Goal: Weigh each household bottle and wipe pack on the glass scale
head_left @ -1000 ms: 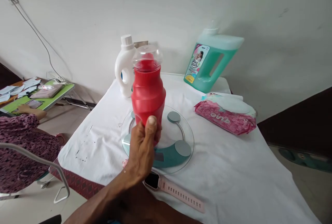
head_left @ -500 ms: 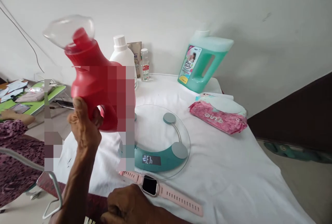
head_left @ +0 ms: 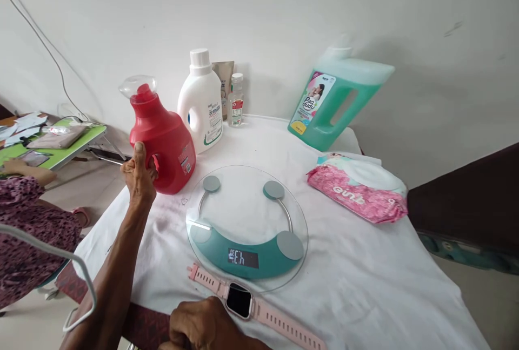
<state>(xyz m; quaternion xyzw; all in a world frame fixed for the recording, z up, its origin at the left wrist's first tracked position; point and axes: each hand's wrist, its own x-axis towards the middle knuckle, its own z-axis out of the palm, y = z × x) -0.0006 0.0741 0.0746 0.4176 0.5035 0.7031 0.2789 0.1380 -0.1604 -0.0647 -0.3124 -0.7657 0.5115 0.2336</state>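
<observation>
My left hand grips the handle of a red detergent bottle with a clear cap. The bottle stands upright at the left of the white-covered table, beside a white detergent bottle. To its right lies a round glass bathroom scale with a teal band and a lit display. My right hand rests curled at the table's front edge; its fingertips are mostly hidden. Just beyond that hand lies a pink smartwatch, strap spread flat.
A green liquid bottle leans at the back right, behind a pink pack of wipes. A small clear bottle and a beige tube stand by the wall. At far left, another person's sleeve shows near a green table.
My left hand has lowered the red detergent bottle from the air onto the table, beside the white bottle. My right hand has stayed near the front edge.
</observation>
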